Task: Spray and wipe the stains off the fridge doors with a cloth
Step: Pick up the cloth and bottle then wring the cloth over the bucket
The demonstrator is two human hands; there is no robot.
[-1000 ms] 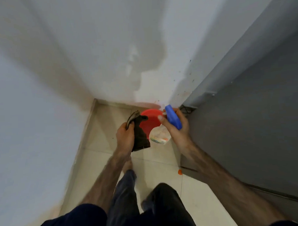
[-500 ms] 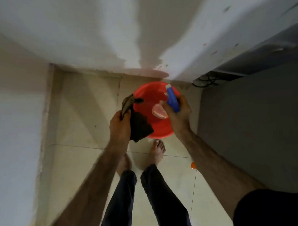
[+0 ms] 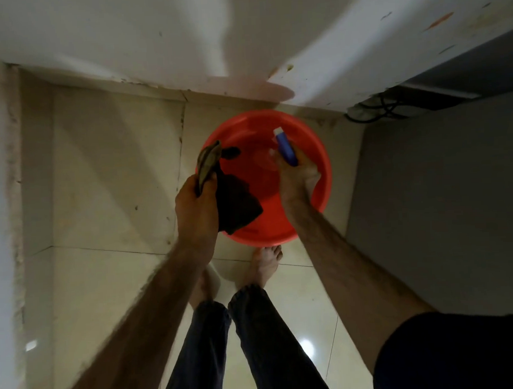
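right hand point(image 3: 297, 178) lowered spray bottle point(image 3: 284, 147) into basin point(image 3: 321, 150) | left hand point(image 3: 195, 203) still holds cloth point(image 3: 235, 204)

Single view: head-worn wide-angle camera, facing steeply down along the wearer's own arms and legs. Near range: both hands sit mid-frame above a red basin point(image 3: 311, 139) on the tiled floor point(image 3: 107, 177). Wall base point(image 3: 125, 38) fills the top edge; straight lines bow toward the margins.

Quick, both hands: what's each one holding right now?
Left hand: grips the dark cloth.
Right hand: grips the spray bottle over the red basin.
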